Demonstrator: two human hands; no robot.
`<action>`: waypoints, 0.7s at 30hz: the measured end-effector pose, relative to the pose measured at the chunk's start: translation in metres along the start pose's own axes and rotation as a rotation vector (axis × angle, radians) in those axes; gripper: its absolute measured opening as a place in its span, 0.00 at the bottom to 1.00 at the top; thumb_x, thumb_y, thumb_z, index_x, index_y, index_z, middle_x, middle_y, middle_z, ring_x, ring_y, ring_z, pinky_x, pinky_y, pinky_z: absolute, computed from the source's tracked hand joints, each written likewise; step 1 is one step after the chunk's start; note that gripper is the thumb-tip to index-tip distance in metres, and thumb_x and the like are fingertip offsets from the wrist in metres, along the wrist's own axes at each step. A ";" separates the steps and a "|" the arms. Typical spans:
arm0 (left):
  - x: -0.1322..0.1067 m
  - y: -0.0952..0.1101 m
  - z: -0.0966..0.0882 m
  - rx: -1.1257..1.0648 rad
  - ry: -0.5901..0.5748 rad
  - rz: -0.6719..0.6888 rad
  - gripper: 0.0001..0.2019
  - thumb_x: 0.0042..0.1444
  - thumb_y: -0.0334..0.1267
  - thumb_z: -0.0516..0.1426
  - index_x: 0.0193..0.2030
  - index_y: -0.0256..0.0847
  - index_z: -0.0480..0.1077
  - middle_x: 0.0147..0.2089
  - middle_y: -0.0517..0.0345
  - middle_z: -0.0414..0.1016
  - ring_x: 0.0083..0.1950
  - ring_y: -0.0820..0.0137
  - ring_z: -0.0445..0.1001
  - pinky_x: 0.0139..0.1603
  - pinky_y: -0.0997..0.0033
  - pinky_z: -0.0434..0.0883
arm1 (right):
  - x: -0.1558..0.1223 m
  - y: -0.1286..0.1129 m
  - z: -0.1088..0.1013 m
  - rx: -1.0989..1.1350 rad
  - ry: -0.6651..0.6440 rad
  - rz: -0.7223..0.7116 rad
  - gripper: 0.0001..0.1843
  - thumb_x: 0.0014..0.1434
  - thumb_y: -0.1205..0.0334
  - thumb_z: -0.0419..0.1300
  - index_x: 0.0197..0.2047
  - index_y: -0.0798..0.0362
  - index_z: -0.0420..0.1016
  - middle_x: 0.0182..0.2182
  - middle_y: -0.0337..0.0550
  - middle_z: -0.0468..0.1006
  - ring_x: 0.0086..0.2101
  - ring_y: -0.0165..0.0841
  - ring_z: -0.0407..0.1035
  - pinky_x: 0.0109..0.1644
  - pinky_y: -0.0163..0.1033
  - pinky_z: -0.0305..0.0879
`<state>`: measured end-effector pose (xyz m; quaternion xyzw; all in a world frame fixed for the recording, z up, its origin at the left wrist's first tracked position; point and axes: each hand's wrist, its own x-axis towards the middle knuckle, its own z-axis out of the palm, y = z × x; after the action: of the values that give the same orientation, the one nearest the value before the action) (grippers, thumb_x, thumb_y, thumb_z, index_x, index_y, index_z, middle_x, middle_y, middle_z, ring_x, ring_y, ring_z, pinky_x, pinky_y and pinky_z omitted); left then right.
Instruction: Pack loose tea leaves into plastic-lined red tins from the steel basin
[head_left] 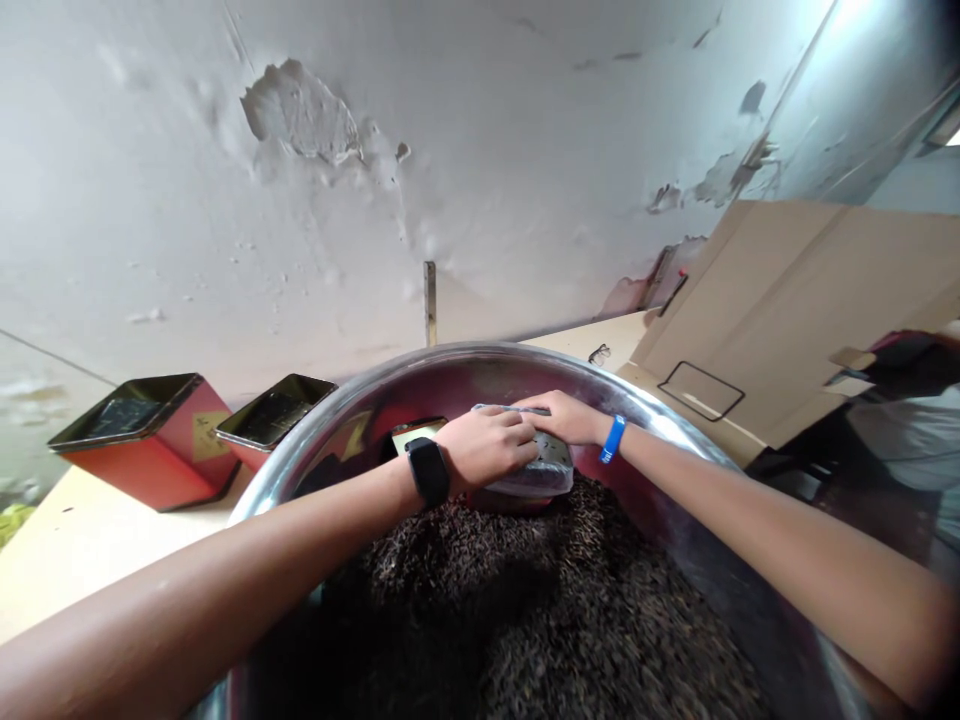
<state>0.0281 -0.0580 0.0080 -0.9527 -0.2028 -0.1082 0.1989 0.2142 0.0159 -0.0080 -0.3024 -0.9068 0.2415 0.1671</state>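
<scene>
A large steel basin [480,349] holds a heap of dark, dry loose leaves, like tea [592,600]. Inside it, at the far side of the heap, sits a clear plastic bag [555,478] with dark specks on it, apparently in a reddish tin whose lower part shows beneath. My left hand [487,445], with a black watch at the wrist, lies over the bag's top, fingers bent together on it. My right hand [568,416], wearing a blue wristband, grips the bag's far edge, its fingertips partly hidden. A second open tin [417,430] stands behind my left wrist.
Two red open-topped tins, one larger [161,440] and one smaller [276,410], stand left of the basin on a pale table [82,540]. A big cardboard box [810,300] rises at the right. Behind is a wall [487,180] with peeling paint.
</scene>
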 end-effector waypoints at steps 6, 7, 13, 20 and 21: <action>0.001 0.002 0.000 0.048 0.002 -0.010 0.07 0.59 0.34 0.48 0.36 0.37 0.66 0.38 0.55 0.70 0.42 0.68 0.67 0.42 0.66 0.64 | 0.001 0.004 0.001 0.016 0.001 0.022 0.20 0.57 0.54 0.50 0.46 0.55 0.72 0.45 0.45 0.74 0.44 0.36 0.67 0.50 0.41 0.61; 0.002 0.002 -0.001 0.052 -0.002 -0.013 0.07 0.59 0.33 0.48 0.36 0.37 0.66 0.37 0.55 0.70 0.42 0.68 0.67 0.42 0.66 0.64 | 0.001 0.004 0.001 0.017 0.003 0.021 0.19 0.57 0.54 0.50 0.46 0.55 0.72 0.44 0.45 0.74 0.44 0.36 0.67 0.50 0.41 0.61; 0.003 0.003 -0.002 0.039 -0.024 -0.030 0.07 0.58 0.33 0.48 0.35 0.37 0.66 0.37 0.55 0.71 0.42 0.68 0.68 0.42 0.67 0.64 | 0.001 0.004 0.001 0.003 -0.012 0.031 0.20 0.57 0.53 0.49 0.46 0.56 0.72 0.43 0.45 0.75 0.44 0.36 0.68 0.49 0.42 0.62; 0.002 0.008 -0.009 0.023 -0.064 -0.041 0.06 0.57 0.31 0.49 0.36 0.37 0.66 0.38 0.55 0.71 0.43 0.67 0.68 0.40 0.66 0.64 | 0.000 -0.002 0.000 0.000 -0.021 0.042 0.20 0.57 0.53 0.49 0.46 0.56 0.72 0.43 0.46 0.75 0.44 0.36 0.68 0.49 0.42 0.62; 0.002 0.008 -0.009 0.016 -0.065 -0.041 0.06 0.57 0.31 0.49 0.35 0.38 0.66 0.38 0.55 0.71 0.43 0.67 0.68 0.39 0.66 0.65 | 0.000 -0.002 0.000 -0.007 -0.020 0.046 0.20 0.57 0.53 0.49 0.46 0.56 0.72 0.43 0.45 0.75 0.44 0.36 0.68 0.49 0.42 0.62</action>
<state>0.0323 -0.0680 0.0139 -0.9497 -0.2297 -0.0794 0.1977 0.2129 0.0145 -0.0070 -0.3215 -0.9021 0.2450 0.1513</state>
